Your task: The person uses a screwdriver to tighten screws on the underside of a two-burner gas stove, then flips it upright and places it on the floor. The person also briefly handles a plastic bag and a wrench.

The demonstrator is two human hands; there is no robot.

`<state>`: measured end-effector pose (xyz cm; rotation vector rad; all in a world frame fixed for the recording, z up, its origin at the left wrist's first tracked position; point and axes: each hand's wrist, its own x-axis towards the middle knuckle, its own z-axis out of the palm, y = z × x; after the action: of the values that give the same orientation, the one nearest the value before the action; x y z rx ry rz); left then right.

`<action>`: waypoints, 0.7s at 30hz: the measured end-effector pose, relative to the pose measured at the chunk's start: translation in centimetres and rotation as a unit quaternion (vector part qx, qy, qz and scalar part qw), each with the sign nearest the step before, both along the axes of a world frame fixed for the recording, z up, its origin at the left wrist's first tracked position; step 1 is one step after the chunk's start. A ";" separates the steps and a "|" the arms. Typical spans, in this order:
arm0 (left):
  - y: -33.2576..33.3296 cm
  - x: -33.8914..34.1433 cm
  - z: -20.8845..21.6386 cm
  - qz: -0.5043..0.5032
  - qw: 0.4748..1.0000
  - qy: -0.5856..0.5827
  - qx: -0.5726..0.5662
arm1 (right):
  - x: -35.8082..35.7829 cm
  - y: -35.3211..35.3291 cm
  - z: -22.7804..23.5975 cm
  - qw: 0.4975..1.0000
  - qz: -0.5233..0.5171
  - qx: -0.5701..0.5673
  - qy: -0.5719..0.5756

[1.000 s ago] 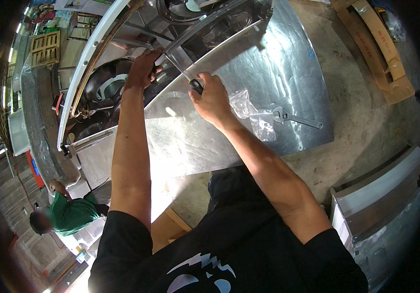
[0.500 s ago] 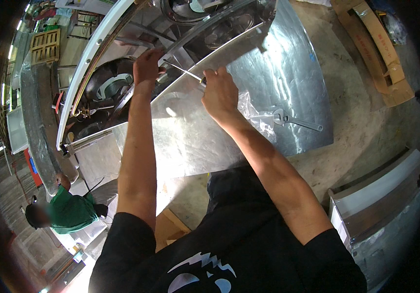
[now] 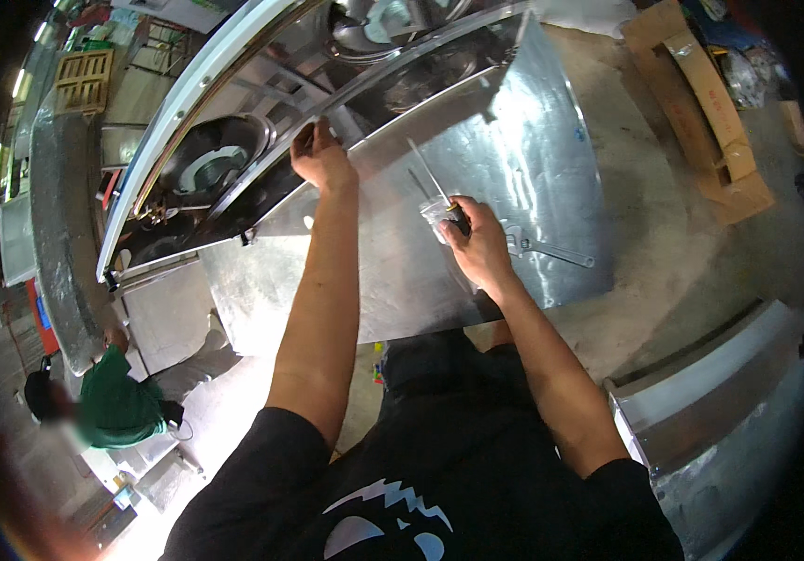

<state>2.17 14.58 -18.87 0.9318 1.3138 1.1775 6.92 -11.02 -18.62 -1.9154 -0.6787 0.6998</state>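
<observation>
In my right hand (image 3: 478,245) is a screwdriver (image 3: 456,219) with a dark handle, its thin shaft slanting up and left, clear of the metal frame. That hand is above a shiny metal sheet (image 3: 392,280), beside a small clear plastic bag (image 3: 433,217) and just left of an adjustable wrench (image 3: 556,252). My left hand (image 3: 325,161) is at the near rail of a large metal frame (image 3: 280,154) holding round dark burner-like rings. Its fingers are curled inward at the rail; whatever they hold, if anything, is hidden.
Torn cardboard (image 3: 696,112) lies on the floor at the far right. A long metal piece (image 3: 710,365) stands at the lower right. To the left, a person in a green shirt (image 3: 121,400) is beside a long wrapped slab (image 3: 70,234). A wooden pallet (image 3: 84,79) is farther back.
My right hand has drawn back and to the right, taking the screwdriver from the frame to beside the plastic bag. My left hand has shifted right along the rail.
</observation>
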 end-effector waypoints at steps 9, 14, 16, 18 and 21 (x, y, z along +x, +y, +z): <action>-7.7 3.4 -3.2 -0.295 0.932 -0.082 -0.195 | 3.4 -10.2 -0.5 0.988 -0.107 -0.113 0.017; -9.6 7.8 -1.1 -0.483 0.849 0.020 -0.213 | 5.9 -12.3 -0.1 0.986 -0.144 -0.029 0.081; -10.4 9.3 -0.4 -0.483 0.852 0.031 -0.198 | 7.0 -12.4 0.7 0.986 -0.140 -0.065 0.062; -10.5 11.2 -0.1 -0.481 0.856 0.039 -0.186 | 8.7 -11.6 0.9 0.985 -0.146 -0.031 0.089; -11.2 13.4 -0.5 -0.459 0.865 0.049 -0.199 | 11.8 -10.5 0.2 0.992 -0.118 0.018 0.048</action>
<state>15.54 3.41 -19.32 1.1145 0.9268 0.1111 18.71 -21.49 -18.42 -1.8771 -0.3932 0.6196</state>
